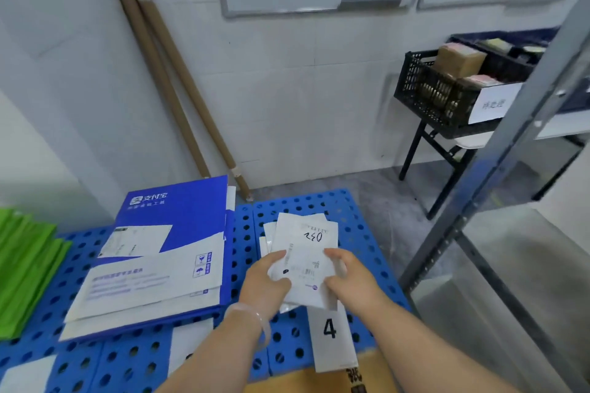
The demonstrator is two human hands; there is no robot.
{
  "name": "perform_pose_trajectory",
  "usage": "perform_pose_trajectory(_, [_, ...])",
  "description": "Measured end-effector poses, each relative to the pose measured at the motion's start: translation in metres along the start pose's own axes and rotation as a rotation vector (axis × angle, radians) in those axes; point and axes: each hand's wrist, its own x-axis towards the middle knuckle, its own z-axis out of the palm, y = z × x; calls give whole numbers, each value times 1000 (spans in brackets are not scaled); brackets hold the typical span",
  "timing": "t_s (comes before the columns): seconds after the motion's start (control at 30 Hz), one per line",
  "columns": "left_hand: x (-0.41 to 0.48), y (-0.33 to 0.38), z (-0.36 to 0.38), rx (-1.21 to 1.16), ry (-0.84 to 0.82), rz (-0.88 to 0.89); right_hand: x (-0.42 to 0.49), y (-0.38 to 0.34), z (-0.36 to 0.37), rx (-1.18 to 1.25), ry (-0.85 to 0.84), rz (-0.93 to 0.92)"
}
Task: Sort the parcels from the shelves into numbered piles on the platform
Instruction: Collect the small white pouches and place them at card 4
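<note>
A white flat parcel (pixel 305 252) with a handwritten number on its label is held between both hands, over a small pile of white parcels (pixel 268 234) on the blue perforated platform (pixel 351 220). My left hand (pixel 266 281) grips its left edge and my right hand (pixel 348 277) grips its right edge. Just in front of the pile lies a white card marked 4 (pixel 330 335). To the left lies a pile of large blue and white envelopes (pixel 159 252).
Green bags (pixel 25 268) are stacked at the far left. Two cardboard tubes (pixel 172 86) lean on the tiled wall. A black crate (pixel 447 96) with boxes sits on a stand at the right, behind a grey shelf upright (pixel 498 153). A brown carton (pixel 319 381) is at the bottom.
</note>
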Motion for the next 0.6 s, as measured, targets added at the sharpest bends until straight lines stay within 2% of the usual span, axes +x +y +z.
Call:
perform_pose_trajectory(0.23, [83, -8, 4, 121, 22, -14, 85, 5, 26, -77, 30, 0])
perform_pose_trajectory(0.37, [97, -24, 12, 260, 11, -107, 104, 21, 38, -205, 0, 2])
perform_pose_trajectory(0.43, [95, -24, 14, 419, 52, -131, 100, 27, 40, -249, -4, -22])
perform_pose_trajectory(0.5, [88, -17, 18, 590, 78, -87, 89, 35, 35, -255, 35, -32])
perform_pose_trajectory(0.6, [72, -4, 32, 736, 13, 143, 57, 48, 20, -298, 133, -66])
